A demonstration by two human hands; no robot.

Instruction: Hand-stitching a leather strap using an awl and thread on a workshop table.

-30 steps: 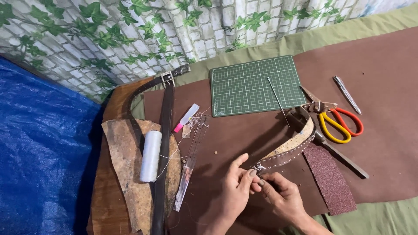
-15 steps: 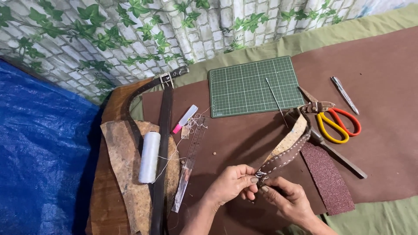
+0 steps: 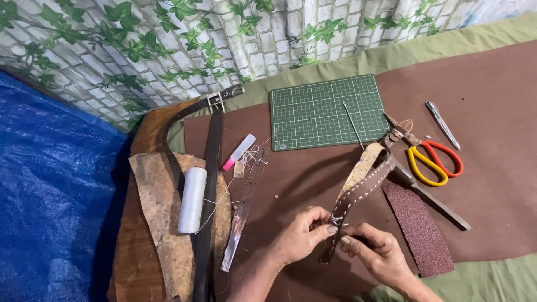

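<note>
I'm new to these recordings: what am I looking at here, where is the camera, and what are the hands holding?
There is no machine: a head-worn camera looks down at a person's bare hands. The left hand and right hand together pinch a stitched brown leather strap over a brown mat. Around them lie a green cutting mat, red and yellow scissors, a sandpaper strip, a white thread spool, a clear ruler and a dark belt.
</note>
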